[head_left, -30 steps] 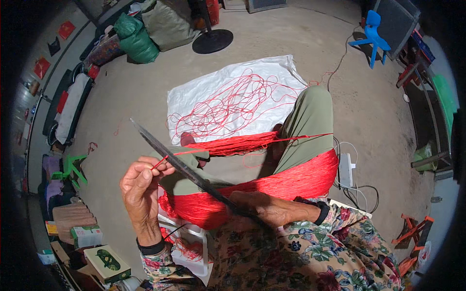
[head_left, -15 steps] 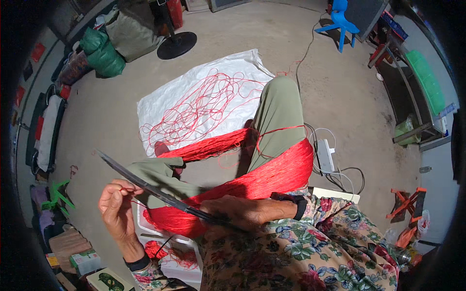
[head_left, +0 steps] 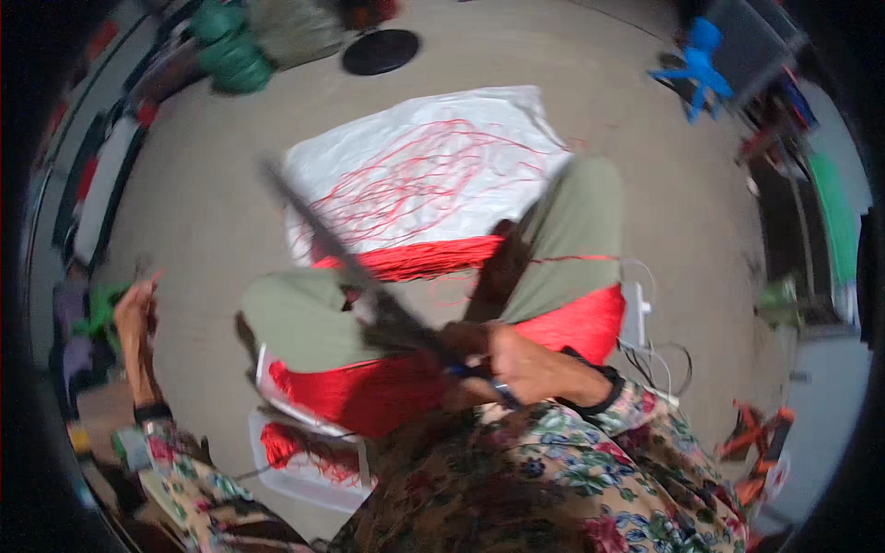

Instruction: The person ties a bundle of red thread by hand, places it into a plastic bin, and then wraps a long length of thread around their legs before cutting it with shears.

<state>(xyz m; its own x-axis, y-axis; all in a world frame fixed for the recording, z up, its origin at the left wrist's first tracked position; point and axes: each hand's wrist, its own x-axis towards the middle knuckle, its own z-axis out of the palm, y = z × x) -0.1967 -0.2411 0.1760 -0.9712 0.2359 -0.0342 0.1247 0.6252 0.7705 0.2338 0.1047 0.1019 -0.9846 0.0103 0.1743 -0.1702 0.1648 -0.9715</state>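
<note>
A big skein of red thread (head_left: 572,327) is looped round my bent knees, in olive trousers. Its far strand (head_left: 433,256) runs across in front of the legs. My right hand (head_left: 516,364) is closed round the lower end of a long, dark, blade-like tool (head_left: 323,230), blurred, slanting up and left over my lap. Far out to the left, my left hand (head_left: 136,311) is raised with its fingers pinched. A short red bit of thread shows at the fingertips.
Loose red thread (head_left: 406,180) lies tangled on a white sheet (head_left: 318,161). Beside my lap sits a white plastic tub (head_left: 277,475) with red thread inside. A white power strip with cables (head_left: 634,315) lies right of my knee. A blue chair (head_left: 701,69) stands far right.
My left hand has swung outward to the left, away from the skein. The dark tool in my right hand has tilted more steeply and shifted right. The whole view has shifted.
</note>
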